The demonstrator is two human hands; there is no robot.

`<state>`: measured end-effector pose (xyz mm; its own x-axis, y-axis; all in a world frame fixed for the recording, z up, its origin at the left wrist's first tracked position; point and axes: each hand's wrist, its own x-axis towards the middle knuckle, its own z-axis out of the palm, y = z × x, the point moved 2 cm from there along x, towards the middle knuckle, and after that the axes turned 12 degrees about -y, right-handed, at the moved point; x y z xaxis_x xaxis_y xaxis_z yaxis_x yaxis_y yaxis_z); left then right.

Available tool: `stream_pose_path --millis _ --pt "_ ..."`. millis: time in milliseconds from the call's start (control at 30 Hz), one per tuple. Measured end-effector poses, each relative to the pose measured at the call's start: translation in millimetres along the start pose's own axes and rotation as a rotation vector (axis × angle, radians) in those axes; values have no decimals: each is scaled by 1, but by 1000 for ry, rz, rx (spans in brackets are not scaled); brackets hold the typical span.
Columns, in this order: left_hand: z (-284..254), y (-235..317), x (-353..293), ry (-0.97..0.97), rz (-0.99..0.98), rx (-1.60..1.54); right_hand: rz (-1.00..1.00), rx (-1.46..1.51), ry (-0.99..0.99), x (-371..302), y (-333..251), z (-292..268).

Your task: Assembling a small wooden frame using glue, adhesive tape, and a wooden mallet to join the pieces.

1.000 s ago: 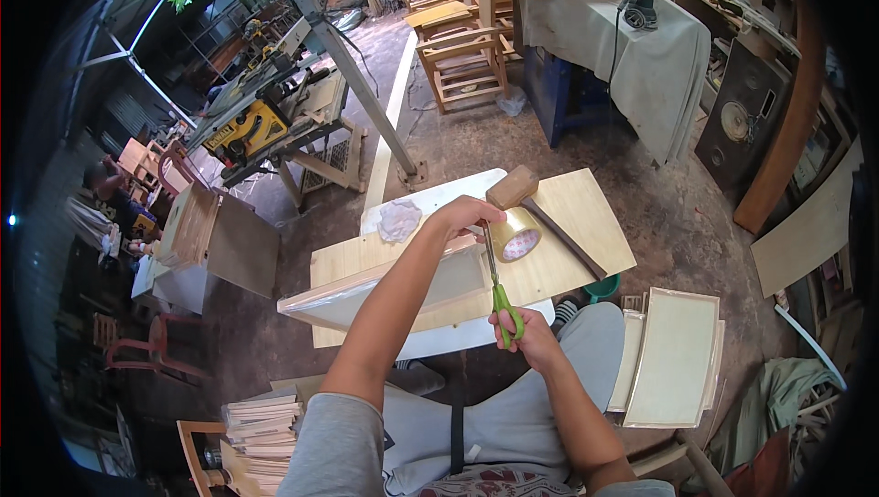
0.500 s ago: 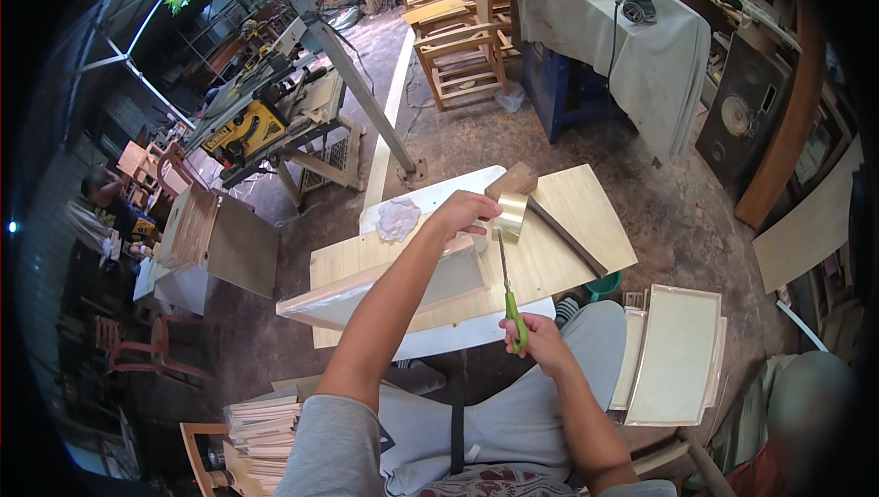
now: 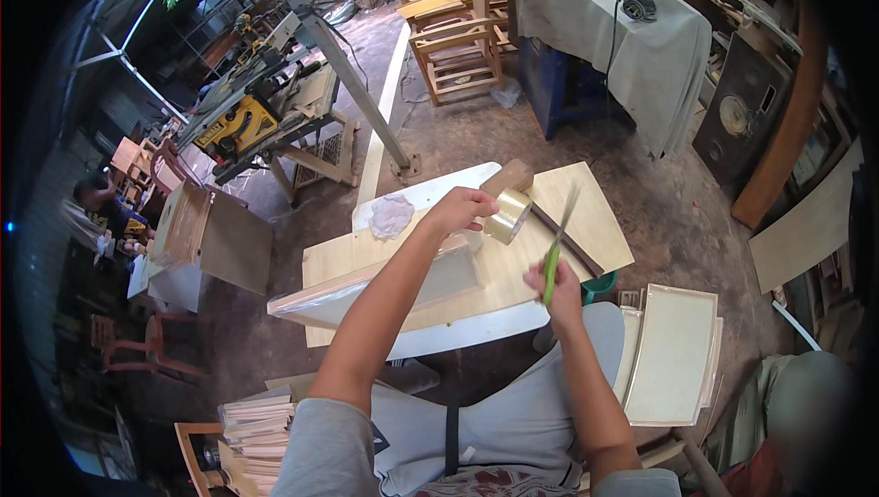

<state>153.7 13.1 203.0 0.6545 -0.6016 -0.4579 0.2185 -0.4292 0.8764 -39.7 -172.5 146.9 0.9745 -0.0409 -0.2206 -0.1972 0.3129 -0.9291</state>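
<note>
My left hand (image 3: 461,211) grips a roll of clear tape (image 3: 508,216) above the pale wooden board. In my right hand (image 3: 558,290) is a pair of green-handled scissors (image 3: 552,270), raised with the blades pointing up and away, a little blurred. Under my left forearm lies a plastic-wrapped frame panel (image 3: 394,288), tilted on the pale wooden board (image 3: 587,195). A crumpled whitish wad (image 3: 391,216) rests left of my left hand. Beyond the tape are a brown wooden block (image 3: 513,176) and a dark narrow bar (image 3: 569,244).
Wrapped panels (image 3: 676,355) are stacked on the floor at right, near a green bucket (image 3: 600,286). Thin wooden pieces (image 3: 259,433) sit lower left. A table saw (image 3: 240,128) and a metal post (image 3: 343,58) stand far left; wooden chairs (image 3: 455,48) are at the back.
My right hand has moved up and to the right with the scissors, away from the tape. The tape roll has turned in my left hand and sits slightly lower.
</note>
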Motion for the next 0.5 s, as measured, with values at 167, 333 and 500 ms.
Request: stream_pose_path --millis 167,333,500 --pt "2 3 -1 -52 11 109 -127 137 83 94 -3 24" --pt "-13 10 5 432 79 335 -9 -341 207 155 36 -3" --pt "1 44 -38 803 537 503 -4 -954 309 147 70 6"
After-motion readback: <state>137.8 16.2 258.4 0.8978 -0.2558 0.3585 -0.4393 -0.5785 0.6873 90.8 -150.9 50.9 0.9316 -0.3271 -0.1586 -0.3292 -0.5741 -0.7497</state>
